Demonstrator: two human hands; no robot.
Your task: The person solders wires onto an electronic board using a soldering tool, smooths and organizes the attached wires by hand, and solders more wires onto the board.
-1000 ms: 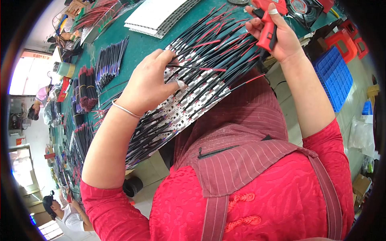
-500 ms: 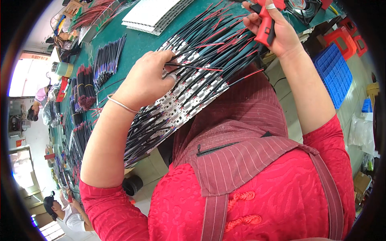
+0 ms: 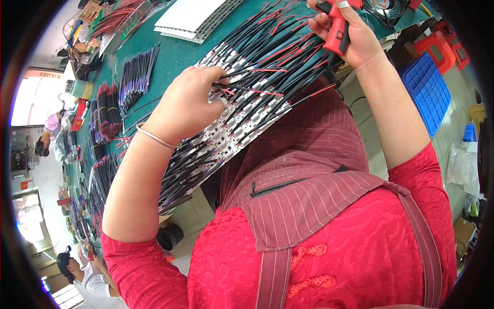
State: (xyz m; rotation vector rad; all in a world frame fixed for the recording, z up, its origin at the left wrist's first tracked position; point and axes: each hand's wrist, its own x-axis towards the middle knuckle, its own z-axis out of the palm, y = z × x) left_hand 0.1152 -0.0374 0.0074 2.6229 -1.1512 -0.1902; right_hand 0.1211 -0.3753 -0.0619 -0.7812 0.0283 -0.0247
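Note:
My left hand [image 3: 191,100] is over a panel of small white circuit boards [image 3: 222,140], its thumb and fingers pinched on thin black wires [image 3: 247,89] with bare-looking red ends. Many black and red wires [image 3: 280,44] stick out from the boards, fanning toward the upper right. At the upper right, my right hand [image 3: 359,45] is wrapped round a red and black pistol-grip tool [image 3: 337,32]; the tool's front end runs out of the picture. More black wires [image 3: 180,177] lie along the panel's lower left, below my wrist.
Bundles of black wire [image 3: 139,72] and dark red-tipped wire [image 3: 109,116] lie on the green table [image 3: 175,59]. White panels [image 3: 193,18] are stacked at the back. A fan [image 3: 383,10] stands at upper right. Blue crate [image 3: 427,92] and red stools [image 3: 437,56] are on the floor. Two people sit at left.
My right hand and the tool have dipped and shifted slightly left. My left hand keeps its pinch, and the wire ends beside it have moved a little.

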